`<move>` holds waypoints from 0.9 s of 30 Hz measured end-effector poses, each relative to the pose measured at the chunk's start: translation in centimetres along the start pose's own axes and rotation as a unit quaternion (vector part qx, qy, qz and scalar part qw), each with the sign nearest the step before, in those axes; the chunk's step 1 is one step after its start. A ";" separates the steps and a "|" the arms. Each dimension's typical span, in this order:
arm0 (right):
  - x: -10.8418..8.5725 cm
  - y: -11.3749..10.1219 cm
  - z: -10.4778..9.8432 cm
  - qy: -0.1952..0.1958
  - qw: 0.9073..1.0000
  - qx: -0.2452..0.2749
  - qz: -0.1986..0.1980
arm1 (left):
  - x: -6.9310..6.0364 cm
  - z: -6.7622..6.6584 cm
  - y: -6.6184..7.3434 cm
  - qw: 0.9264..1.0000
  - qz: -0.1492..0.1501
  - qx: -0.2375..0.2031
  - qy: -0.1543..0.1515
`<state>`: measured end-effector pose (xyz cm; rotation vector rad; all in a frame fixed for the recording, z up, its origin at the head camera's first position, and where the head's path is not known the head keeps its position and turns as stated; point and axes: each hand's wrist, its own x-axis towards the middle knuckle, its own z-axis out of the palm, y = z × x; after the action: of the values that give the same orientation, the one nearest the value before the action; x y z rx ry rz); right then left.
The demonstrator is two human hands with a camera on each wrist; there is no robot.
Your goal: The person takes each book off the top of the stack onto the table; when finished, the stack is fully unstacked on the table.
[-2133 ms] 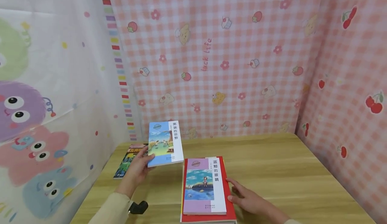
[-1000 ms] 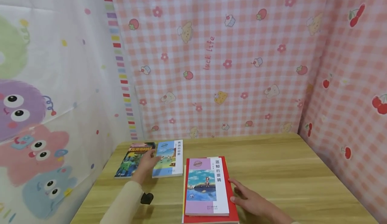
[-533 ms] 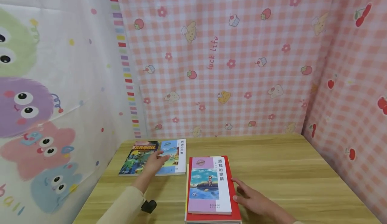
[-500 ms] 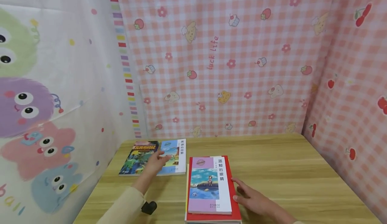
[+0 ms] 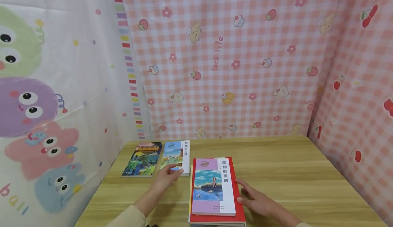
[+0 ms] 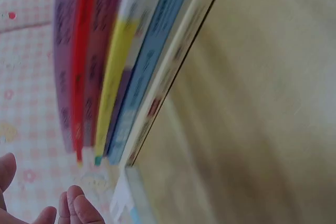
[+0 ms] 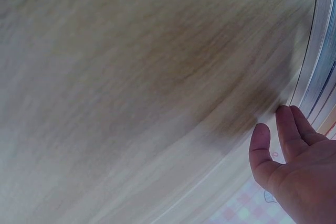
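Note:
My left hand (image 5: 167, 178) is between the back-left books and the stack, overlapping the near edge of a blue-and-white book (image 5: 173, 154) in the head view. Nothing is in its fingers, which show relaxed at the lower left of the left wrist view. Left of that book lies a dark, colourful book (image 5: 142, 159). A purple-and-white book (image 5: 228, 189) tops the stack, above a red book (image 5: 240, 211); several spines (image 6: 147, 66) show in the left wrist view. My right hand (image 5: 258, 201) rests its fingertips against the stack's right side, fingers extended (image 7: 287, 124).
The books lie on a wood-grain table (image 5: 276, 172). A pink checked curtain (image 5: 233, 84) hangs behind it, and a white cartoon-print curtain (image 5: 92, 84) on the left. A small black object (image 5: 151, 225) peeks in at the bottom edge by the left sleeve.
My left hand set the blue-and-white book down beside the dark book, let go, and has since drawn back toward the stack. My right hand stays against the stack. The view has shifted slightly.

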<state>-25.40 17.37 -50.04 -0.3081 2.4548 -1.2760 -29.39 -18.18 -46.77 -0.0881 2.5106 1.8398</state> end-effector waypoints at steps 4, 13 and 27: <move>0.1 -0.1 0.0 0.001 1.000 -0.005 -0.005 | -1.2 0.9 -0.4 1.000 -0.011 -0.010 -0.013; 0.2 -0.2 0.0 -0.004 1.000 -0.002 -0.012 | -4.5 3.4 -1.8 0.998 -0.020 -0.021 -0.053; 0.2 0.6 -0.1 -0.013 1.000 0.015 0.001 | -6.2 5.0 -2.5 0.994 -0.032 -0.038 -0.099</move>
<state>-25.59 17.70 -50.50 -0.3129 2.4111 -1.2977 -23.13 -14.03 -50.31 0.0108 2.2802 1.8221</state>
